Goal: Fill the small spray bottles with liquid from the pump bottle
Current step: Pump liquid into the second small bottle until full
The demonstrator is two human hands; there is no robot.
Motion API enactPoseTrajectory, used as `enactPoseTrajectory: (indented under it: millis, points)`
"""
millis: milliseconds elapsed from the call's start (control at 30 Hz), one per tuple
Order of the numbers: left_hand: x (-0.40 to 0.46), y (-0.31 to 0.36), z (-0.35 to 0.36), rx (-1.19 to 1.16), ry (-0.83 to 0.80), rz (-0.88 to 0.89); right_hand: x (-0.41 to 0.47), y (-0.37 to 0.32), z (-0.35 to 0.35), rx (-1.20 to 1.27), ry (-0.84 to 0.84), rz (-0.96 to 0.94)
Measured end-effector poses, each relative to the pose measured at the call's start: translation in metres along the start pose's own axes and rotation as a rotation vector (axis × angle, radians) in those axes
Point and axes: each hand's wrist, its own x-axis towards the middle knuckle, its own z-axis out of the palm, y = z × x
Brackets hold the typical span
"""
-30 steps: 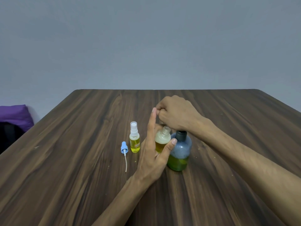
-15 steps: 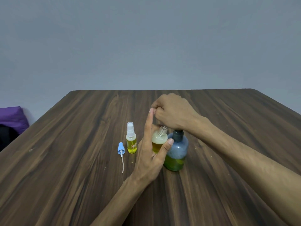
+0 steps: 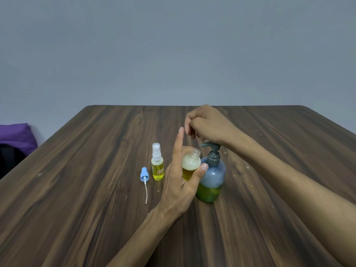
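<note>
Place: looking like a plain room in a home, though nothing is settling it for certain.
Desk: a dark wood-grain desk (image 3: 77,189) is filling the lower view, its top showing small pale specks and scuffs.
Wall: a bare grey-blue wall (image 3: 173,51) is rising right behind the far edge.
Left edge: a purple cushion (image 3: 16,134) is sitting on something dark, pointing to lived-in space rather than a lab or shop.

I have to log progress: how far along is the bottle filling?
Done: the capped spray bottle stands full of yellow liquid. In hand: the left hand holds the open bottle, about half full, under the pump; the right hand rests on it. Left: top it up, then refit the blue sprayer lying on the table.
</note>
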Motion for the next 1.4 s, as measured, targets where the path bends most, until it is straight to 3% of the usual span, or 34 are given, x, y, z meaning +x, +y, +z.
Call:
enactPoseTrajectory:
  millis: [267,500,1400]
  points:
    - [-0.001,0.000,0.000,0.035,-0.011,0.040,-0.006,0.005,0.006,-0.086,-0.055,0.074]
    - [0.000,0.002,-0.001,0.058,-0.021,0.027,-0.007,0.008,0.017,-0.259,0.024,0.050]
    - [0.001,0.003,-0.002,-0.065,-0.044,-0.037,0.001,0.012,0.017,-0.251,-0.062,0.030]
